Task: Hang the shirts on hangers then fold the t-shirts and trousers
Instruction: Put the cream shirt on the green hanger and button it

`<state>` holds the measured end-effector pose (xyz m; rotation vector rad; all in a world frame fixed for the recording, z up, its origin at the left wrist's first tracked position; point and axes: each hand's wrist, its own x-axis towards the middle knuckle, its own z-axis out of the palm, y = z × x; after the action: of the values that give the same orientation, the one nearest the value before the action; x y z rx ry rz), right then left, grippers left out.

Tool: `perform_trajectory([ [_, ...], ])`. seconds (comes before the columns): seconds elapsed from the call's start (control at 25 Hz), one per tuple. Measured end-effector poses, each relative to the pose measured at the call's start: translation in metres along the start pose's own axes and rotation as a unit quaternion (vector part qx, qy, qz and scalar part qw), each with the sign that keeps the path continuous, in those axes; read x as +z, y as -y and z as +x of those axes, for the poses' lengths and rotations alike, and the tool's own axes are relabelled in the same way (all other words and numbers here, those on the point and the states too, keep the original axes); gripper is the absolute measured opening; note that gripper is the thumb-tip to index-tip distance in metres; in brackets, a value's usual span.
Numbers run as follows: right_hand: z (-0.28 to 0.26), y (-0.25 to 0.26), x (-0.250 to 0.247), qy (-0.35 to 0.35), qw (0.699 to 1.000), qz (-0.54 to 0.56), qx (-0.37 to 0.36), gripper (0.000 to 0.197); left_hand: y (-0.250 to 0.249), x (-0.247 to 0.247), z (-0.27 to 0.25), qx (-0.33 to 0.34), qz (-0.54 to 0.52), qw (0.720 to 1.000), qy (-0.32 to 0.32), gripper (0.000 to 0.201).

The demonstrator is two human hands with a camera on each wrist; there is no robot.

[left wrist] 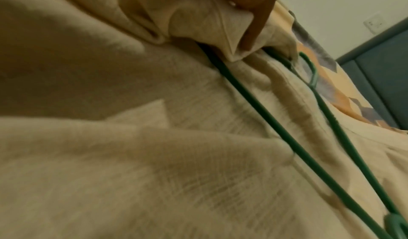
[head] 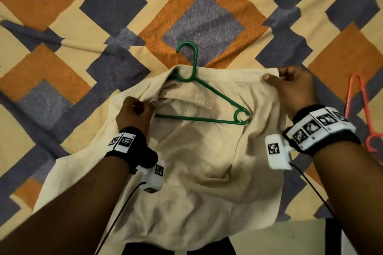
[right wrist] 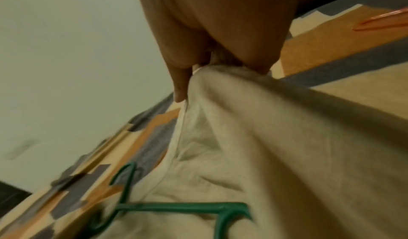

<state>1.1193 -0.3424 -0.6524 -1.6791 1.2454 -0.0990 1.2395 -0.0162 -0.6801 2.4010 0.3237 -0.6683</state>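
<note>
A beige shirt [head: 196, 151] lies spread open on a patterned bedspread [head: 62, 27], at the middle of the head view. A green hanger [head: 199, 97] rests on its upper part, hook toward 12 o'clock, its left end hidden under cloth. At 9 o'clock of the hanger the left hand [head: 134, 116] pinches bunched collar fabric in curled fingers. At 2 o'clock the right hand [head: 294, 87] pinches the shirt's top edge. An orange hanger [head: 360, 105] lies at 3 o'clock, well apart
</note>
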Motion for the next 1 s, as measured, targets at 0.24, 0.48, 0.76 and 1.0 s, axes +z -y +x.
perform_trajectory([
  [0.24,-0.097,0.017,0.044,0.075,0.983,0.162,0.051,0.008,-0.001,-0.008,-0.017,0.036,-0.036,0.999,0.005,0.035],
  [0.48,-0.142,-0.013,0.146,0.098,0.928,0.284,0.223,0.019,0.012,0.013,-0.021,0.176,0.071,0.976,0.111,0.031],
  [0.76,-0.131,-0.029,0.164,0.1,0.944,0.253,0.184,0.018,0.007,0.027,-0.007,0.151,0.066,0.977,0.136,0.018],
  [1.0,-0.132,-0.04,0.169,0.121,0.969,0.179,0.116,0.015,-0.009,0.029,-0.01,0.072,-0.021,0.984,0.162,0.007],
])
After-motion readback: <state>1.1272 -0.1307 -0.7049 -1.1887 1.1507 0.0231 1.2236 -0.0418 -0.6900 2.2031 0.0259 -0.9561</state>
